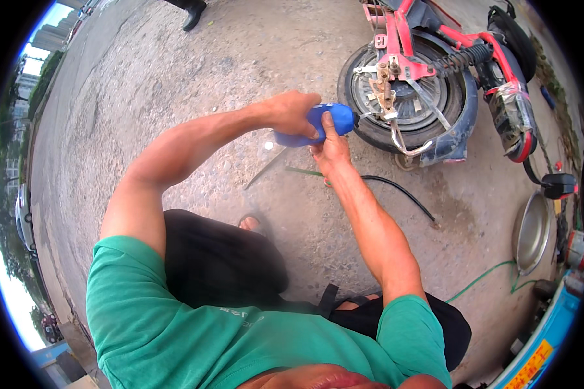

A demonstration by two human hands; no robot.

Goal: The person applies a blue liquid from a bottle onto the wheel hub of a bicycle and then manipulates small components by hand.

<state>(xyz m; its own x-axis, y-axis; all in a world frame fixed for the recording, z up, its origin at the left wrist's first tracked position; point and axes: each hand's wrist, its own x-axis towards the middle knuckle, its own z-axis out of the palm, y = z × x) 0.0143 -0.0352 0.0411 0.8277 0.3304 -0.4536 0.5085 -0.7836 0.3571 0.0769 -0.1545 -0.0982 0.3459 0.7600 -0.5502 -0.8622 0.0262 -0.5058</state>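
My left hand is wrapped around a blue plastic bottle from its left end. With the thumb on top, my right hand grips the same bottle from the near side. The bottle lies nearly level, its narrow nozzle end pointing right at the wheel of a red scooter lying on its side. Rusty brackets and a bent metal stand sit just beyond the nozzle. I cannot tell whether anything comes out of the bottle.
Below my hands, a thin metal strip and a black hose lie on rough concrete. At right are a metal basin, a green cord and a blue-edged object. Another person's dark boot shows at the far edge.
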